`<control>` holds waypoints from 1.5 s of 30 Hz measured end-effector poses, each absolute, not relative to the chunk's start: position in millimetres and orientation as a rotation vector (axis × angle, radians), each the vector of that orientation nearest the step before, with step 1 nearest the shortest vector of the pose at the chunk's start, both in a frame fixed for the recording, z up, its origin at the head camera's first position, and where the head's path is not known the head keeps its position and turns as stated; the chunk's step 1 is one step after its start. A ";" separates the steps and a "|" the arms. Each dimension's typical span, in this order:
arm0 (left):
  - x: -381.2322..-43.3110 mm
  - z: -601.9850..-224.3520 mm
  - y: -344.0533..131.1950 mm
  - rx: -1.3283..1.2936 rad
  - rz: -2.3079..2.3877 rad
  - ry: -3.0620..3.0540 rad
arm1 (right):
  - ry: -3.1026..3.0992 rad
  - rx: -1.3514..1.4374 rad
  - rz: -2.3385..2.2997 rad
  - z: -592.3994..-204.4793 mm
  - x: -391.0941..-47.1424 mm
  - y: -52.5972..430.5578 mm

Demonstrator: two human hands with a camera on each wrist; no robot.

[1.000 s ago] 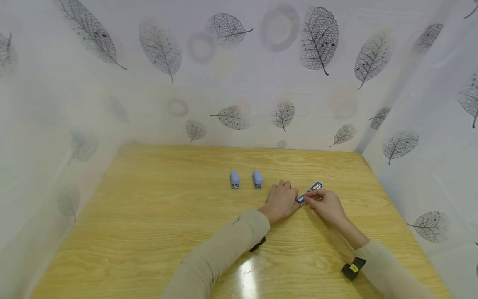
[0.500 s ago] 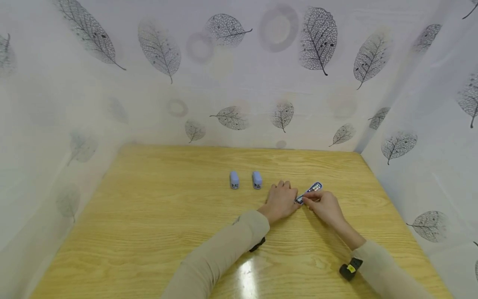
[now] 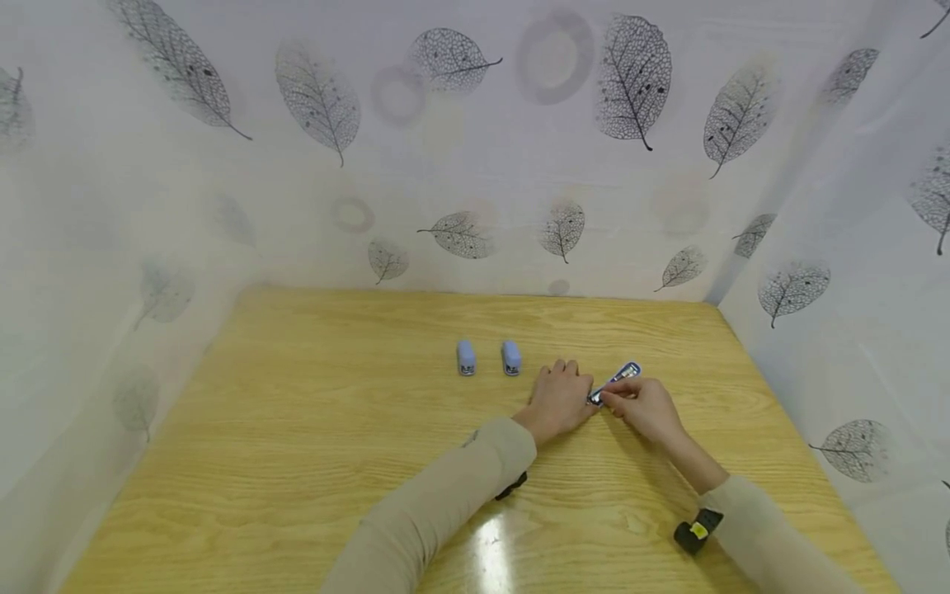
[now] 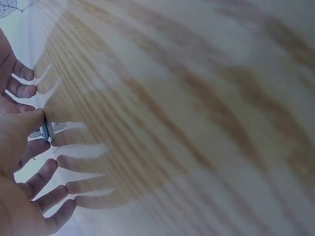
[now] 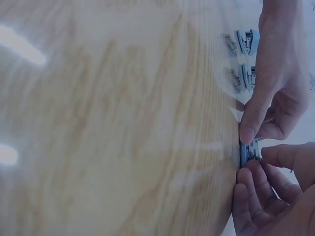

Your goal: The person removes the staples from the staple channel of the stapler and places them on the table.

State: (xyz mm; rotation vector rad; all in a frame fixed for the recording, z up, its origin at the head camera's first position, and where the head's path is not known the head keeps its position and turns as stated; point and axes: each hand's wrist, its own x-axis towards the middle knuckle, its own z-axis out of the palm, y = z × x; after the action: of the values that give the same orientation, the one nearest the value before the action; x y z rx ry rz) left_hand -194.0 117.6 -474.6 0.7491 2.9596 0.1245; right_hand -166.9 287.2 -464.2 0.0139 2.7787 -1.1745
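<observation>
A small stapler (image 3: 627, 372), swung wide so that its metal inner parts show, lies slanted on the table in the head view. My left hand (image 3: 562, 396) grips its near end; in the right wrist view the thumb (image 5: 251, 123) presses on it. From the other side comes my right hand (image 3: 651, 408), its thumb and index finger pinching at the stapler's middle. Whether a tiny piece sits between those fingertips is hidden. In the left wrist view, the stapler (image 4: 47, 129) appears edge-on between the two hands.
Two closed lilac staplers, a left one (image 3: 466, 358) and a right one (image 3: 511, 357), stand side by side left of the hands. The wooden table (image 3: 297, 454) meets a leaf-printed cloth (image 3: 475, 165) at the back and sides.
The right hand has shifted slightly left along the stapler, toward its near end. My left hand and the two lilac staplers keep their places.
</observation>
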 end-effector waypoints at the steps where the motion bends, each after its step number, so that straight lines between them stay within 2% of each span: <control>1: -194.0 -474.8 117.7 0.749 0.121 2.962 | 2.774 0.012 -1.180 -463.8 -167.0 287.3; 14: -193.0 -477.4 119.4 0.715 0.126 2.962 | 2.686 0.024 -1.302 -459.4 -166.3 289.4; 24: -193.7 -475.7 120.3 0.724 0.155 2.974 | 2.606 0.086 -1.372 -446.5 -159.1 312.0; 38: -193.8 -478.2 119.0 0.732 0.154 2.988 | 2.435 0.178 -1.422 -451.3 -138.7 326.3; 45: -194.5 -478.2 117.9 0.735 0.171 2.986 | 2.387 0.140 -1.380 -455.5 -137.5 327.7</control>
State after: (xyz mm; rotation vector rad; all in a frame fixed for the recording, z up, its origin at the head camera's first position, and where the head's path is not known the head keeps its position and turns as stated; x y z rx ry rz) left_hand -194.5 117.9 -478.2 0.7351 2.9856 0.1710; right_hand -137.5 327.7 -455.5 0.1404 2.3867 -1.3799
